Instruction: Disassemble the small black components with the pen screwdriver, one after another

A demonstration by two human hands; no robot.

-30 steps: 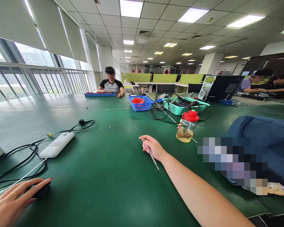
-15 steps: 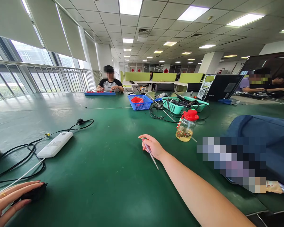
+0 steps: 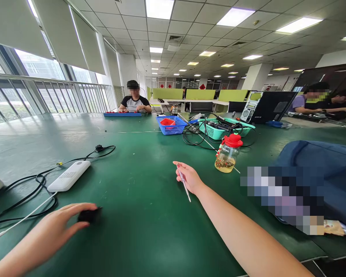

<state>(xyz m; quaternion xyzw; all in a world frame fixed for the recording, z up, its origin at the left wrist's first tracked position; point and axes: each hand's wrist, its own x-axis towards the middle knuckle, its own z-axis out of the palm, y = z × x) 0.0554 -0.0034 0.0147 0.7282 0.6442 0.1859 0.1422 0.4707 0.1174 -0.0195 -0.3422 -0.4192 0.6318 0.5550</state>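
At the lower left, my left hand (image 3: 56, 231) grips a small black block-shaped object (image 3: 88, 216) between fingers and thumb, over the green table. What exactly it is I cannot make out. Further right, my right hand (image 3: 189, 177) is closed around a slim screwdriver (image 3: 183, 183) with a clear purplish handle. Its thin metal tip points down and toward me, and the fingertips hide part of the handle.
A white power strip (image 3: 70, 177) with black cables lies on the left. A red-lidded bottle (image 3: 227, 154), a blue basket (image 3: 173, 127), a teal basket (image 3: 215, 132) and a dark blue bag (image 3: 320, 154) are ahead and right. A person (image 3: 135, 103) sits across the table (image 3: 150, 238).
My left hand has moved right and slightly up with the black object. My right hand has shifted a little to the right, and the screwdriver now stands a bit steeper.
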